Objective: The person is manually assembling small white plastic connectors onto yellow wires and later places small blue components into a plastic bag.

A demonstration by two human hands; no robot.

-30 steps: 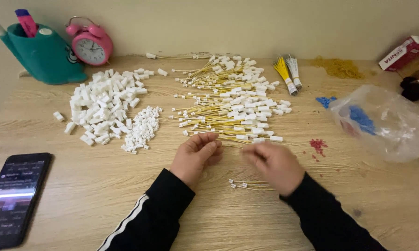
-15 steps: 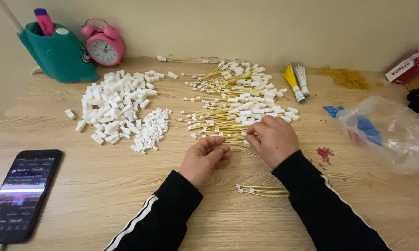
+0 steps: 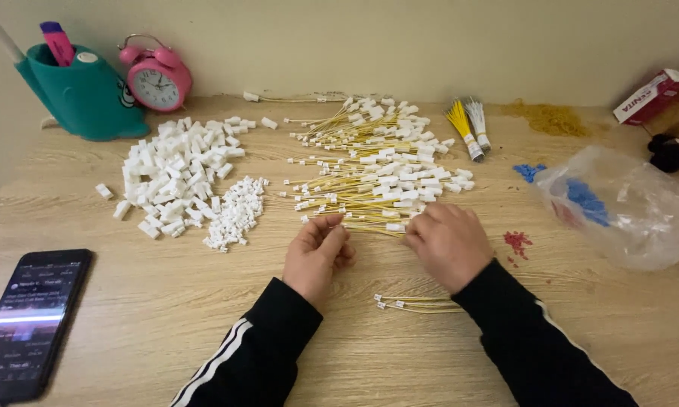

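On the wooden bench, at the near edge of the wire heap, both my hands are at work.

- Left hand: fingers curled, tips pinched on the near end of a yellow wire at the front of the heap.
- Right hand: palm down, fingers bent over the near right edge of the same heap, touching the wires; whether it grips one I cannot tell, as the fingertips are hidden.
- Heap of yellow wires with white connectors: spread across the bench centre, directly beyond both hands, its closest strands touching them.
- Small bundle of finished wires: lying apart, nearer to me than the hands, between my two black sleeves, just beside the right sleeve.
- Pile of larger white connector housings: left of the wire heap, well apart from the left hand.
- Pile of small white housings: just right of the larger pile, near the left hand.
- Phone: screen lit, at the near left edge.
- Teal pen holder and pink alarm clock: far left, against the wall.
- Yellow and white tied bundles: beyond the heap, to its right.
- Clear plastic bag with blue pieces inside: right of the right hand, apart from it.
- Red crumbs: between the right hand and the bag.
- Red and white box: far right corner.
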